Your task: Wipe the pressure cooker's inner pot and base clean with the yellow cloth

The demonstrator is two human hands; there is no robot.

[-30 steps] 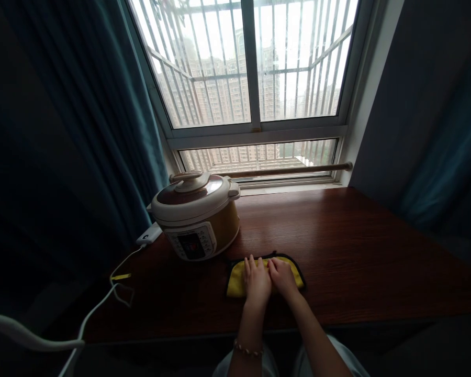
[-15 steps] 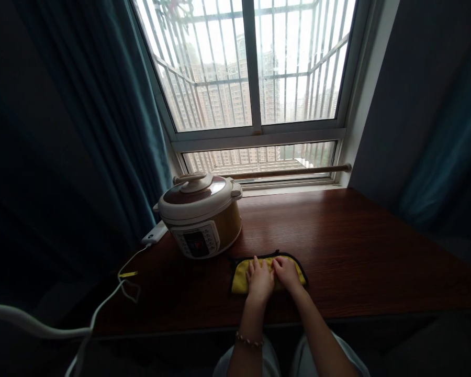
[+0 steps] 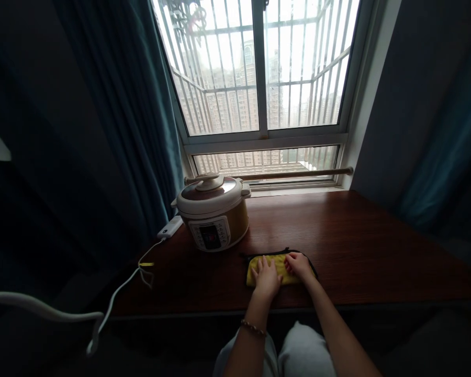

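A folded yellow cloth [image 3: 280,265] with dark edging lies on the dark wooden tabletop [image 3: 357,246] near its front edge. My left hand [image 3: 267,275] rests flat on the cloth's left half, fingers spread. My right hand [image 3: 300,264] lies on the cloth's right part with fingers curled down onto it; whether it grips the fabric is unclear. A beaded bracelet [image 3: 253,328] circles my left wrist.
A cream and gold electric pressure cooker [image 3: 214,212] stands left of the cloth, by the window. A white power strip [image 3: 170,227] and cable [image 3: 121,285] trail off the table's left end. Teal curtains [image 3: 133,104] hang on both sides. A wooden rod [image 3: 298,174] lies along the sill.
The view has shifted, so everything sits further right and higher in frame. My hands stay on the yellow cloth, and have drawn a little apart.
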